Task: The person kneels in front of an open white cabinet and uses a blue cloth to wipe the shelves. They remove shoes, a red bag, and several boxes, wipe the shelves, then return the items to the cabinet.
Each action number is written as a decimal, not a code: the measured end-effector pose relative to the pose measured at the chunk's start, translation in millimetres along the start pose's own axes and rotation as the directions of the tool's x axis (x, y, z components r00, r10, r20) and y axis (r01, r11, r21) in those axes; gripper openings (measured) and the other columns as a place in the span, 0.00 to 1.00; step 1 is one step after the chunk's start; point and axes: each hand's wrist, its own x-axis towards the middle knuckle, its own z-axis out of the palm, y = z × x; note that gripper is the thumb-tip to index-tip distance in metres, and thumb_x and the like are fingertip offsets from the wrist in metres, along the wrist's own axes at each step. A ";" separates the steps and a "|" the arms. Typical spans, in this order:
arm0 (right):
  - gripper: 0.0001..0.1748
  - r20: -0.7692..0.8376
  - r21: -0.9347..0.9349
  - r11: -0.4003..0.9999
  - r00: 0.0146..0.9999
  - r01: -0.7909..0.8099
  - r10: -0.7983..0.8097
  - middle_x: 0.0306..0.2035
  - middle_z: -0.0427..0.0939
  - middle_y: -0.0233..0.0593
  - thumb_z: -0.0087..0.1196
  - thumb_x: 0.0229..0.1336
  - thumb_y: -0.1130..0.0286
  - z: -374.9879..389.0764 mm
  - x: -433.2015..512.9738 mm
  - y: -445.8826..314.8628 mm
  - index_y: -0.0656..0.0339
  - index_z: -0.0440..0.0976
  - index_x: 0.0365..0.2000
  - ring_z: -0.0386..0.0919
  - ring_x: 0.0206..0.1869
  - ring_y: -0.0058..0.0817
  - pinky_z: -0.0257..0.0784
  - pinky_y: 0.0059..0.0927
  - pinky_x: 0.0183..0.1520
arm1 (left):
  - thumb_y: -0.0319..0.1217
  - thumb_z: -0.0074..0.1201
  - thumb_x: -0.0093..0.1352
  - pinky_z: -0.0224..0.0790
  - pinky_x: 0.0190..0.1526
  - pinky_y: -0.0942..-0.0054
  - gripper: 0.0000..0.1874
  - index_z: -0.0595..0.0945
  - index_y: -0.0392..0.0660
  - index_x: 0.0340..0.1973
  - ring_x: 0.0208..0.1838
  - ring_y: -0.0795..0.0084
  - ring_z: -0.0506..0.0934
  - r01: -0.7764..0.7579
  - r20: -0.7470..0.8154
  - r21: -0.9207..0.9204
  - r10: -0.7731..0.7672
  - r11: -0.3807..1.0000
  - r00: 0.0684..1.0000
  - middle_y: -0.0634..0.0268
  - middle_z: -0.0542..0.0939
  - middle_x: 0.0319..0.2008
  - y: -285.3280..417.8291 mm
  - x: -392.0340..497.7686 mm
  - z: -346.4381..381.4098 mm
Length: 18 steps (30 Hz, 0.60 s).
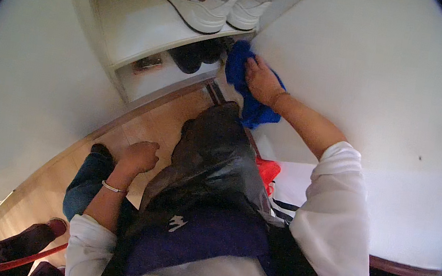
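My right hand (pixel 263 80) presses a bunched blue cloth (pixel 237 62) against the inner edge of a white cabinet door (pixel 363 73). Part of the cloth hangs below my wrist. Beside it, the white shoe cabinet's shelf (pixel 131 21) bears a pair of white sneakers (pixel 209 4). Dark shoes (pixel 198 55) stand in the compartment underneath. My left hand (pixel 140 156) hangs over the wooden floor with its fingers curled in, and I see nothing in it. A dark apron (pixel 214 158) covers my front.
Another white door panel (pixel 41 72) rises on the left. A red item (pixel 267 172) lies low on the right, behind the apron. At lower left, a person's dark-clothed leg (pixel 19 239) rests near a red bar (pixel 29 257). A small brownish object (pixel 148 63) sits in the lower compartment.
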 end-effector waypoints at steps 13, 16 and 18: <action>0.23 0.310 0.161 0.936 0.884 0.314 -0.350 0.59 0.67 0.36 0.45 0.57 0.55 103.3 99.8 -115.2 0.50 0.73 0.51 0.57 0.64 0.40 0.33 0.55 0.68 | 0.34 0.53 0.62 0.69 0.48 0.56 0.20 0.75 0.43 0.49 0.47 0.50 0.76 0.050 0.003 -0.002 -0.050 0.999 0.999 0.48 0.78 0.43 -3.4 -7.3 -6.8; 0.27 0.312 0.179 0.935 0.883 0.307 -0.350 0.61 0.64 0.35 0.44 0.57 0.52 111.3 62.3 -141.5 0.49 0.68 0.55 0.55 0.65 0.39 0.33 0.54 0.68 | 0.35 0.53 0.62 0.68 0.50 0.55 0.21 0.75 0.45 0.51 0.49 0.50 0.75 0.053 -0.013 -0.022 -0.053 0.998 0.999 0.49 0.77 0.46 -1.5 -5.5 -9.9; 0.31 0.240 0.259 0.914 0.896 0.313 -0.374 0.63 0.62 0.36 0.42 0.57 0.49 101.8 7.1 -168.3 0.48 0.63 0.59 0.52 0.67 0.38 0.35 0.51 0.68 | 0.34 0.53 0.62 0.68 0.50 0.56 0.20 0.75 0.43 0.50 0.49 0.50 0.75 0.034 -0.042 -0.026 -0.035 0.999 0.998 0.49 0.77 0.45 -0.3 -7.2 -8.6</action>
